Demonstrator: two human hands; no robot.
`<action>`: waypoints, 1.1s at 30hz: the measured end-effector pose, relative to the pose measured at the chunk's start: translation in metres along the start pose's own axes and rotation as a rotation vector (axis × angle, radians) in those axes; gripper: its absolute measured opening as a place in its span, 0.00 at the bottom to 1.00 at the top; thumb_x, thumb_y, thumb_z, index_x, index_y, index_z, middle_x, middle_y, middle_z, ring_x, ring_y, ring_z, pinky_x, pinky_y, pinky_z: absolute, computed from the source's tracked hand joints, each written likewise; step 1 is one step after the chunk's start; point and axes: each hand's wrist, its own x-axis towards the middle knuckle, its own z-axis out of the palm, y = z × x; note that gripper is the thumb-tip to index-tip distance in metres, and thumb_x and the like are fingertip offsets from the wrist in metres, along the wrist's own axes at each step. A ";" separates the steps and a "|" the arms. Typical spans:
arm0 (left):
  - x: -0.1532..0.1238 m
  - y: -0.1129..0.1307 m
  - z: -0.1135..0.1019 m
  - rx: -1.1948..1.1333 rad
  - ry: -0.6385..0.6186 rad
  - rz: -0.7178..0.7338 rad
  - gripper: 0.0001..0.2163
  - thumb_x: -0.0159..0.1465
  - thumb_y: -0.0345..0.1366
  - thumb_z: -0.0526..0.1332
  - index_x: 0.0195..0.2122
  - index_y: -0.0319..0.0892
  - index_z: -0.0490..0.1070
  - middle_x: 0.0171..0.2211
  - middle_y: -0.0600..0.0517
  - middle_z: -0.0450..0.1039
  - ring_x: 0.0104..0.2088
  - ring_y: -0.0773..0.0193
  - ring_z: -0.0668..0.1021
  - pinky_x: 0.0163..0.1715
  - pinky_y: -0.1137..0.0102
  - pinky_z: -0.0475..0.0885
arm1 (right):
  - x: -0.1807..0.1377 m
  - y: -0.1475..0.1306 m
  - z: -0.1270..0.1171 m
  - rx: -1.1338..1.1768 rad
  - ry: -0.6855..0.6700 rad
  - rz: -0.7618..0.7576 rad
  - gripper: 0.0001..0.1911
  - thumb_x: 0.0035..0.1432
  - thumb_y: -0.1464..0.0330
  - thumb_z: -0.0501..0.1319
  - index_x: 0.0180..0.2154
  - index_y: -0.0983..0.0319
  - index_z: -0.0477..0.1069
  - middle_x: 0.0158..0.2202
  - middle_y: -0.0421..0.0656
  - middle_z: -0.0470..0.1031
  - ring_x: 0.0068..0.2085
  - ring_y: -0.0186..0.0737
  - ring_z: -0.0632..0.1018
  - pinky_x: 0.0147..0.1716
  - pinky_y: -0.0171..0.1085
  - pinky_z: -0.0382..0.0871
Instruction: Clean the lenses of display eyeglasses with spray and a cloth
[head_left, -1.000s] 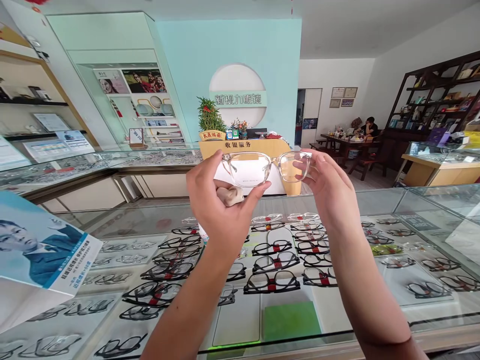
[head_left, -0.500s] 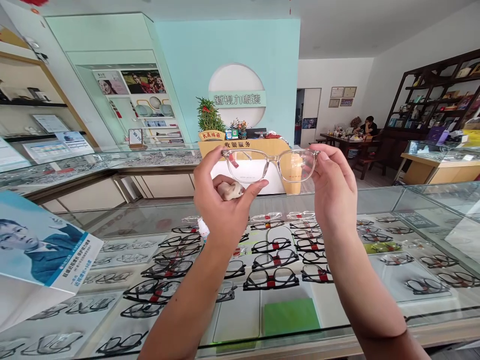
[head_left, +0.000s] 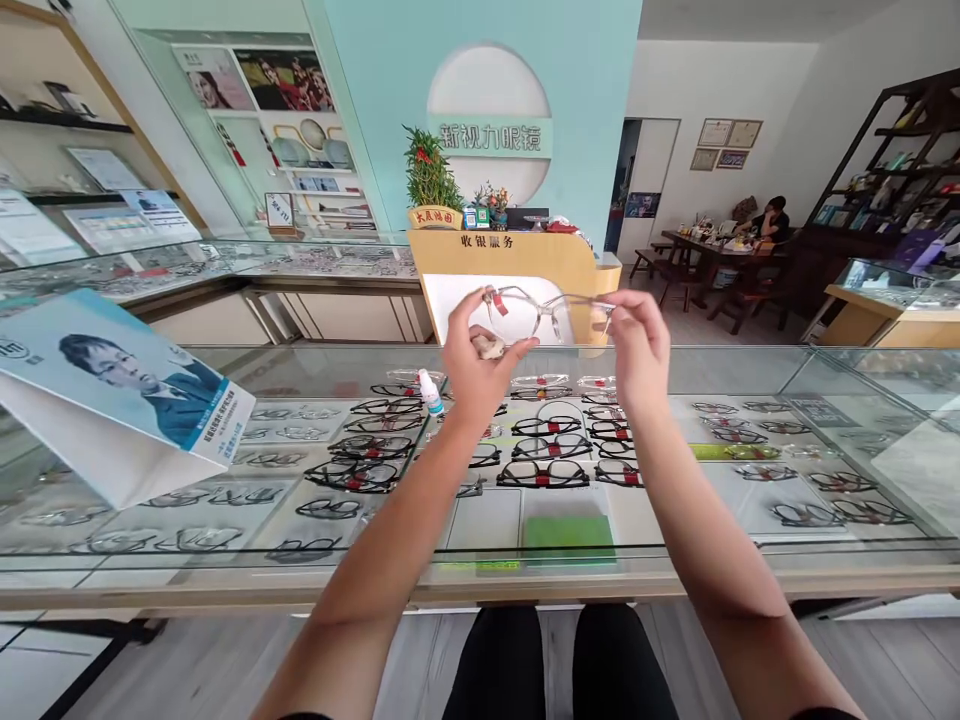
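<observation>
A pair of clear-framed eyeglasses (head_left: 541,310) is held up above the glass counter, between both hands. My left hand (head_left: 480,355) pinches the frame's left end, near a small red tag inside the lens. Tucked in that same palm is a crumpled pale cloth (head_left: 489,346). My right hand (head_left: 637,345) grips the right side of the glasses with thumb and fingers. Below my left hand, a small white bottle (head_left: 430,392) stands on the counter top. Rows of dark-framed glasses (head_left: 544,473) lie inside the display case under my hands.
The glass display case (head_left: 247,575) spans the front. A folded blue-and-white sign (head_left: 142,390) stands on it at left. A green box (head_left: 568,537) lies inside. Beyond are a wooden reception desk (head_left: 517,250), a plant (head_left: 433,180) and a person (head_left: 772,220) seated at a table.
The view has tilted downward, now showing my legs and the floor. The glasses have turned from facing flat to tilted, with both hands still holding them.
</observation>
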 end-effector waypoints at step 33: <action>-0.051 -0.018 -0.004 -0.141 -0.237 -0.423 0.39 0.60 0.41 0.84 0.69 0.54 0.69 0.63 0.42 0.82 0.32 0.64 0.80 0.32 0.62 0.81 | -0.039 0.059 -0.014 0.032 0.017 0.392 0.09 0.62 0.58 0.64 0.41 0.53 0.78 0.40 0.43 0.87 0.44 0.49 0.85 0.47 0.47 0.77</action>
